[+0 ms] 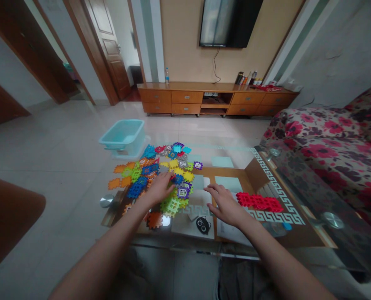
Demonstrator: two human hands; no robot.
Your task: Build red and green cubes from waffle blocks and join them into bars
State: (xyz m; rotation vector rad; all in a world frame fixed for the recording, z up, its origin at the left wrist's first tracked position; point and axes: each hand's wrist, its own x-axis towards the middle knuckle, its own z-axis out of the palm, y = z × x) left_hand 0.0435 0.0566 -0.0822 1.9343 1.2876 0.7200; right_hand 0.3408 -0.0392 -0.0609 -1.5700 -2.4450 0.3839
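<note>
My left hand [160, 186] reaches into a spread of colourful interlocking plastic blocks on the glass table. Its fingers and thumb look apart, with a small bit of a red block [173, 177] at the fingertips and a blue block [178, 179] just beyond. Green blocks [173, 205] and a purple block with a white window [183, 192] lie to the right of that wrist. My right hand [224, 204] hovers palm down over the table, fingers spread, holding nothing. Beside it on the right is a row of red blocks [259, 202] lying together.
A light-blue plastic tub [123, 137] stands beyond the table's far left. A black eye mask-like item [203, 225] and papers [227, 183] show at or under the glass tabletop [200, 239]. A floral sofa [332, 129] is on the right; a wooden TV cabinet [187, 98] lines the wall.
</note>
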